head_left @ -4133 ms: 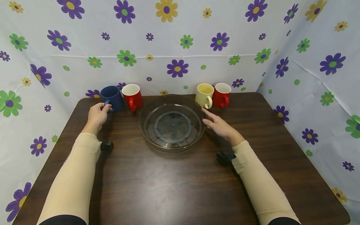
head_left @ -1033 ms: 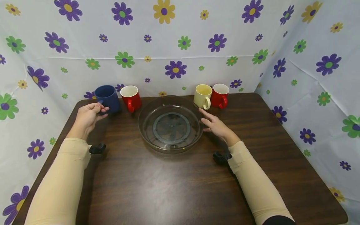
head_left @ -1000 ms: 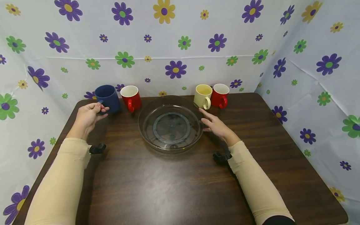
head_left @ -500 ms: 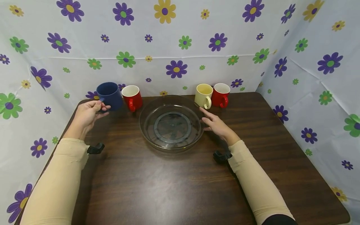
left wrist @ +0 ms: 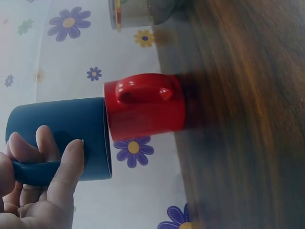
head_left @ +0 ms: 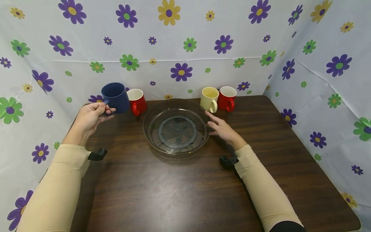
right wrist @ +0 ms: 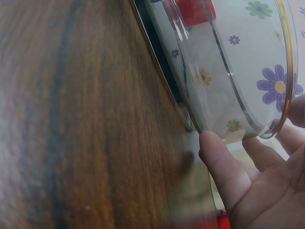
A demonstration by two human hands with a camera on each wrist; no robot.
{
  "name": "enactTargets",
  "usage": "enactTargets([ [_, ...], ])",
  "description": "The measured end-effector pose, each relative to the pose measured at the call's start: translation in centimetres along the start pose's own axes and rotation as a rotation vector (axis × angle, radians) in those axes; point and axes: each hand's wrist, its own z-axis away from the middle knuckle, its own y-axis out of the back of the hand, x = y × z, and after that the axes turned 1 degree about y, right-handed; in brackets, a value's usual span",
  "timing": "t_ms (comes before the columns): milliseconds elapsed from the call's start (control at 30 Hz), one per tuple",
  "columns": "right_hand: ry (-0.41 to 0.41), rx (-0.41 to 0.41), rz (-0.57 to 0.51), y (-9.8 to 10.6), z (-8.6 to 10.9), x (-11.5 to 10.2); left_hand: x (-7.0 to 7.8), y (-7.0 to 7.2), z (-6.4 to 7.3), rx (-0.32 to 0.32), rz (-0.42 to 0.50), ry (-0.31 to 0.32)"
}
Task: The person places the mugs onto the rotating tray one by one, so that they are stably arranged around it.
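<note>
A plain blue mug (head_left: 119, 99) hangs upright above the table's back left, its handle gripped by the fingers and thumb of my left hand (head_left: 88, 118). In the left wrist view the mug's base is well off the tabletop, level with the upper part of a red mug (left wrist: 145, 107). That red mug, white inside, stands on the table just right of the blue one. At the centre sits a large round smoky glass dish (head_left: 177, 129). My right hand (head_left: 223, 129) touches the dish's right side with extended fingers; the right wrist view shows the thumb (right wrist: 219, 160) low against the glass wall.
A yellow mug (head_left: 208, 100) and another red mug (head_left: 226, 100) stand side by side at the back right, behind my right fingertips. Flowered cloth (head_left: 162, 42) hangs along the back and sides of the dark wooden table (head_left: 162, 193).
My left hand has lifted the blue mug off the table and moved it slightly right, so it now overlaps the left red mug in view. The right hand and the dish stay put.
</note>
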Motion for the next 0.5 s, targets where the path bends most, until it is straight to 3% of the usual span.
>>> enactTargets([
  [200,-0.002,-0.006,-0.042,-0.1,0.1,-0.1,0.5,-0.8,0.1,-0.028,0.013,-0.017],
  [367,-0.005,-0.007,-0.044,-0.2,0.0,0.0,0.7,-1.3,0.3,-0.071,0.093,-0.030],
  [500,-0.002,0.000,-0.033,-0.2,0.0,0.0,0.9,-2.0,0.3,-0.068,0.061,-0.037],
])
